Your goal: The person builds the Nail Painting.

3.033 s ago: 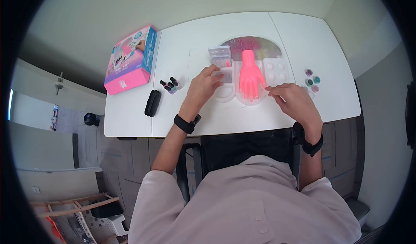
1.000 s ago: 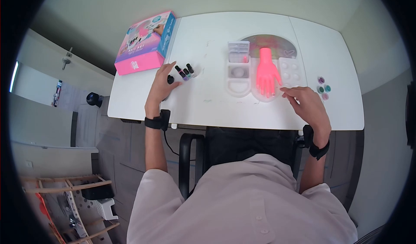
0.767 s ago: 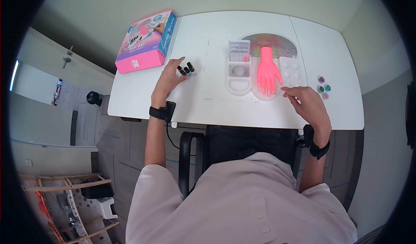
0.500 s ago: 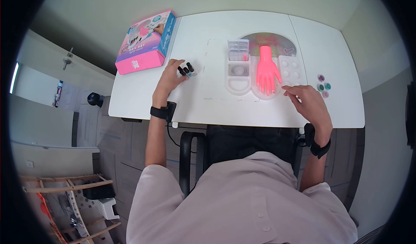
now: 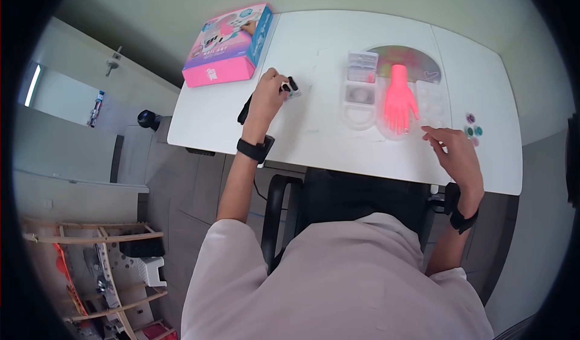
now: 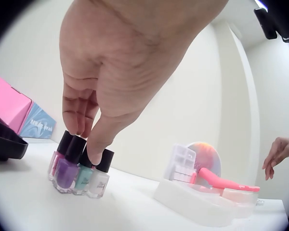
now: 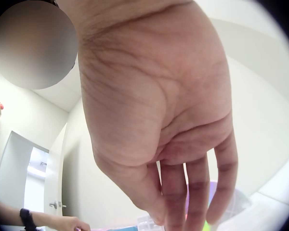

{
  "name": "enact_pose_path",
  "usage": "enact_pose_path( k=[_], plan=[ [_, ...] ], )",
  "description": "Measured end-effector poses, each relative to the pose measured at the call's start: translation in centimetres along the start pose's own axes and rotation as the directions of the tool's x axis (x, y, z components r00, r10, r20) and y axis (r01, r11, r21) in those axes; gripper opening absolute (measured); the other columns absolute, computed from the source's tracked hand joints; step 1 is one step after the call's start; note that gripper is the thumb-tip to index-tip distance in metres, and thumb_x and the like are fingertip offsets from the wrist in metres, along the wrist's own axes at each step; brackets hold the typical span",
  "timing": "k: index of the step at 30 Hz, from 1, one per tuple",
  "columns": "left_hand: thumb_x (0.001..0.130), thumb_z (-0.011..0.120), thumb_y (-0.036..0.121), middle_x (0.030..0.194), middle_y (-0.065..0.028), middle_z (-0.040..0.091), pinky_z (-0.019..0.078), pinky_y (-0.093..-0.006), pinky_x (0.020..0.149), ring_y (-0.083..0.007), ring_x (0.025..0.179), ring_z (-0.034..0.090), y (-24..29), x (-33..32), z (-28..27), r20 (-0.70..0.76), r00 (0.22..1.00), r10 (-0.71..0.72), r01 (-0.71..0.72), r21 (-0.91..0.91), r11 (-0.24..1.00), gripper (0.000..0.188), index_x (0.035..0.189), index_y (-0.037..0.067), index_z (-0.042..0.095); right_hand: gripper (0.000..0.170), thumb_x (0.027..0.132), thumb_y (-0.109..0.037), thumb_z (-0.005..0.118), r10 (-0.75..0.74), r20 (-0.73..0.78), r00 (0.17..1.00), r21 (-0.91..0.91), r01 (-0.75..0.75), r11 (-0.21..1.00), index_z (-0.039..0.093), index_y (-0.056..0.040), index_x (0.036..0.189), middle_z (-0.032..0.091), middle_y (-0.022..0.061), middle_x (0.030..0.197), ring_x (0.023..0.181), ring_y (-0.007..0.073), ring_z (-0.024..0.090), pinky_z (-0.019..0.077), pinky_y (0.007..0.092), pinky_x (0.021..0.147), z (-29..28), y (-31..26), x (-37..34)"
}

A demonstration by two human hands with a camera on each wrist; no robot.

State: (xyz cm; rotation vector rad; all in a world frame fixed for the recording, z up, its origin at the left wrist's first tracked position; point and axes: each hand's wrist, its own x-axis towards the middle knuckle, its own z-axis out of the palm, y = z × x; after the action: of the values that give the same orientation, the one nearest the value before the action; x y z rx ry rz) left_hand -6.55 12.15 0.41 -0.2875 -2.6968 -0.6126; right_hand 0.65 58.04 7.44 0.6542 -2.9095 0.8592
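My left hand (image 5: 267,101) is at a small group of nail polish bottles (image 5: 294,90) with black caps. In the left wrist view, the thumb and fingers of the left hand (image 6: 113,72) pinch a cap among them; a purple bottle (image 6: 66,174), a teal bottle (image 6: 83,180) and a clear bottle (image 6: 98,183) stand close together. A pink model hand (image 5: 399,103) lies on a white tray (image 5: 377,125). To the right of the tray's front, my right hand (image 5: 458,156) hovers with loosely bent fingers and holds nothing, as the right hand (image 7: 159,106) also shows in its wrist view.
A pink and blue box (image 5: 226,47) lies at the back left. A black case (image 5: 244,110) is partly hidden beside my left hand. Small glitter pots (image 5: 474,130) sit right of the tray, whose back holds a mirror (image 5: 417,62) and a clear compartment box (image 5: 362,68).
My left hand has gone from the tray to the bottles on the left, and its fingers have closed in on the caps. The right hand stays beside the tray; the head view has shifted.
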Motion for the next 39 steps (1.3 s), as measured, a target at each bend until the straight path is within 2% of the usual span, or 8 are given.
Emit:
enact_pose_path(
  k=[2,9,19,21,27,32,37,39],
  plan=[
    [0.076,0.079,-0.002,0.101,-0.0134,0.064,0.0558,-0.0426,0.087,-0.0357,0.097,0.066,0.5,0.2,0.0,-0.026,1.000,0.011,-0.009,0.057,0.998,0.029,0.104,0.003,0.073,0.027,0.094,0.000,0.065,0.038,0.013,0.999,-0.007,-0.038,0.999,0.077,-0.0066,0.117,0.078,0.0117,0.097,0.087,0.0325,0.073,0.0556,0.0419,0.076,0.0,0.1,-0.1],
    [0.078,0.078,-0.004,0.098,-0.0132,0.070,0.0557,-0.0417,0.082,-0.0327,0.092,0.069,0.6,-0.2,0.3,0.043,0.999,-0.031,0.027,0.088,0.996,0.026,0.103,0.000,0.074,0.027,0.094,0.000,0.065,0.014,-0.002,1.000,-0.015,-0.014,1.000,0.077,-0.0073,0.117,0.078,0.0121,0.097,0.086,0.0329,0.073,0.0557,0.0422,0.077,-0.3,0.0,-0.4],
    [0.077,0.078,-0.003,0.092,-0.0189,0.073,0.0574,-0.0402,0.079,-0.0370,0.086,0.071,1.8,-0.6,-2.7,0.213,0.977,-0.026,0.045,-0.081,0.996,0.021,0.098,-0.005,0.076,0.027,0.093,-0.001,0.066,-0.017,-0.019,1.000,-0.008,0.017,1.000,0.078,-0.0086,0.116,0.078,0.0123,0.095,0.087,0.0339,0.073,0.0566,0.0429,0.076,0.7,0.9,-0.2],
    [0.081,0.079,-0.005,0.095,-0.0159,0.074,0.0619,-0.0357,0.075,-0.0291,0.082,0.074,3.5,-0.7,-2.7,0.269,0.962,0.045,0.031,-0.270,0.962,0.022,0.103,-0.004,0.076,0.026,0.092,-0.001,0.066,-0.022,-0.017,1.000,-0.019,0.021,1.000,0.078,-0.0088,0.114,0.077,0.0122,0.094,0.087,0.0341,0.073,0.0567,0.0430,0.076,1.0,0.7,-0.2],
    [0.086,0.078,-0.001,0.099,-0.0116,0.074,0.0614,-0.0347,0.078,-0.0255,0.089,0.073,10.2,0.4,-2.1,0.391,0.892,0.227,-0.099,-0.321,0.942,0.022,0.107,0.000,0.076,0.022,0.090,-0.002,0.067,-0.167,-0.013,0.986,-0.102,0.165,0.981,0.077,-0.0077,0.109,0.076,0.0117,0.096,0.090,0.0334,0.072,0.0569,0.0440,0.075,3.0,-1.2,1.1],
    [0.086,0.079,-0.002,0.101,-0.0102,0.074,0.0614,-0.0340,0.078,-0.0247,0.089,0.072,14.0,1.3,-1.5,0.398,0.837,0.376,-0.121,-0.536,0.836,0.022,0.107,0.002,0.076,0.039,0.091,-0.012,0.073,-0.379,-0.202,0.903,0.033,0.393,0.919,0.069,-0.0047,0.129,0.073,0.0162,0.106,0.094,0.0354,0.070,0.0573,0.0458,0.080,6.9,-2.3,3.1],
    [0.084,0.080,-0.002,0.101,-0.0099,0.073,0.0609,-0.0344,0.077,-0.0251,0.090,0.072,15.2,1.6,-0.1,0.375,0.803,0.464,-0.162,-0.611,0.775,0.027,0.110,0.002,0.075,0.060,0.090,-0.013,0.078,-0.267,-0.088,0.960,0.164,0.278,0.946,0.056,-0.0018,0.144,0.071,0.0195,0.103,0.092,0.0371,0.070,0.0561,0.0453,0.077,9.4,-3.9,3.9],
    [0.083,0.080,-0.001,0.099,-0.0094,0.073,0.0596,-0.0352,0.076,-0.0256,0.089,0.071,15.4,1.5,0.2,0.380,0.784,0.491,-0.242,-0.542,0.805,0.028,0.110,0.002,0.075,0.061,0.089,-0.012,0.079,-0.122,0.008,0.992,0.367,0.111,0.924,0.055,-0.0008,0.144,0.071,0.0194,0.100,0.087,0.0362,0.071,0.0555,0.0445,0.073,9.8,-4.4,3.9]
  ],
)
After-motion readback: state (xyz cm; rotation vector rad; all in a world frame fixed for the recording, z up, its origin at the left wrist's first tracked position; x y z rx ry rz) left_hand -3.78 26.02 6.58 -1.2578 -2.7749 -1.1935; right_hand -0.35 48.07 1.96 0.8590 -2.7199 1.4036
